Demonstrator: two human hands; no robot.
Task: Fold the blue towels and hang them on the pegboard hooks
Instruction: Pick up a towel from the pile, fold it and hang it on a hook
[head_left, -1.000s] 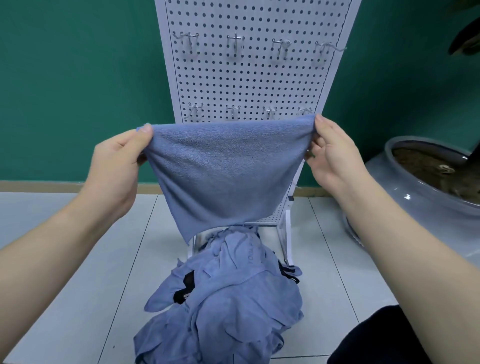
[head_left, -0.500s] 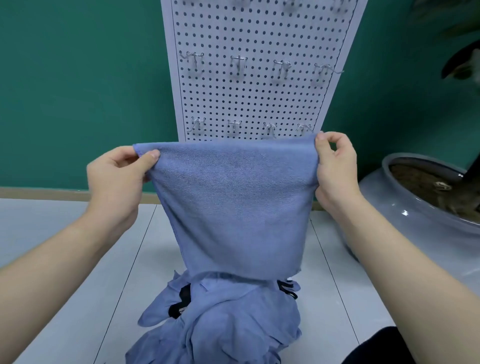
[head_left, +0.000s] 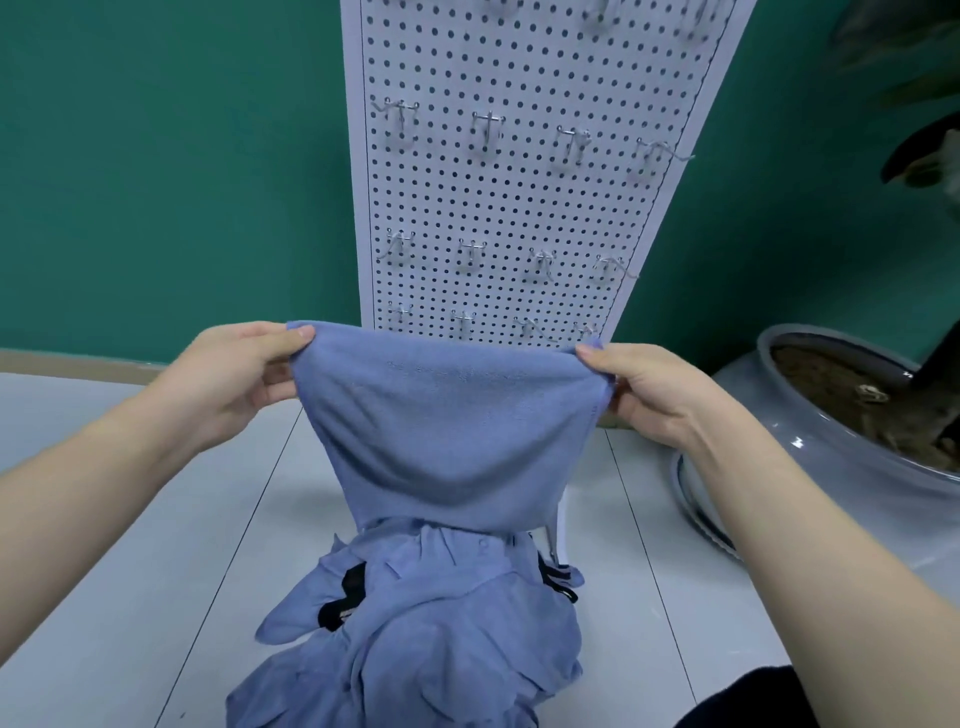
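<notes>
I hold a blue towel (head_left: 447, 421) stretched out in front of me by its top edge. My left hand (head_left: 236, 376) pinches the upper left corner and my right hand (head_left: 652, 389) pinches the upper right corner. The towel hangs down, with its lower edge resting on a heap of more blue towels (head_left: 426, 629) on the floor. Behind it stands a white pegboard (head_left: 519, 197) with rows of bare metal hooks (head_left: 488, 124); the lowest hooks sit just above the towel's top edge.
A large grey plant pot (head_left: 841, 457) with soil stands on the floor at the right. The wall behind is green, and the floor is pale tile. Black straps (head_left: 345, 597) show among the heaped towels. A dark piece of clothing (head_left: 748, 701) is at the bottom right.
The towel and both hands have dropped lower in the view, and more of the pegboard shows above them. The towel's lower edge now rests on the heap.
</notes>
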